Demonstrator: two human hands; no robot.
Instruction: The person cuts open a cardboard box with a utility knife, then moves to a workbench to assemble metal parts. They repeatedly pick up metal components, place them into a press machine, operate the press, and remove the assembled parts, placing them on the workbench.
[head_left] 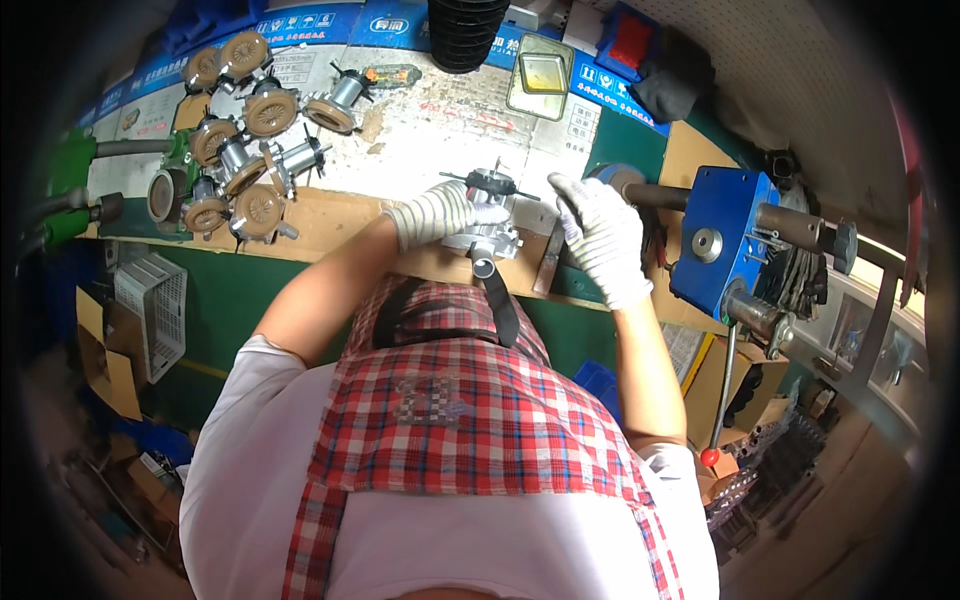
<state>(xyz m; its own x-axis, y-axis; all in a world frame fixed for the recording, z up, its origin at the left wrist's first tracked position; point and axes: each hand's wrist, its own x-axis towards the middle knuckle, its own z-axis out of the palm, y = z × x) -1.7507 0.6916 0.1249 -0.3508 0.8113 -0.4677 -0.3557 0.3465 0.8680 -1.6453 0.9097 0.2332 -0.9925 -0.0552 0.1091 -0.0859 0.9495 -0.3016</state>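
Observation:
My left hand [440, 214], in a striped white knit glove, grips the side of a silver metal housing [483, 240] at the bench's front edge. The housing stands upright, with a dark collar and thin arms sticking out at its top and a round pipe end facing me. Some of my left fingers are hidden behind it. Gloved the same way, my right hand [604, 235] is raised to the right of the housing, apart from it. Its fingers are stretched out, and I make out nothing in them.
Several similar housings with brown ribbed discs [258, 210] crowd the bench's left side. A shallow tray [543, 74] of yellowish liquid lies at the back, near a black ribbed hose [468, 30]. A blue press [725, 245] with a red-knobbed lever stands at right; green machinery [75, 185] at left.

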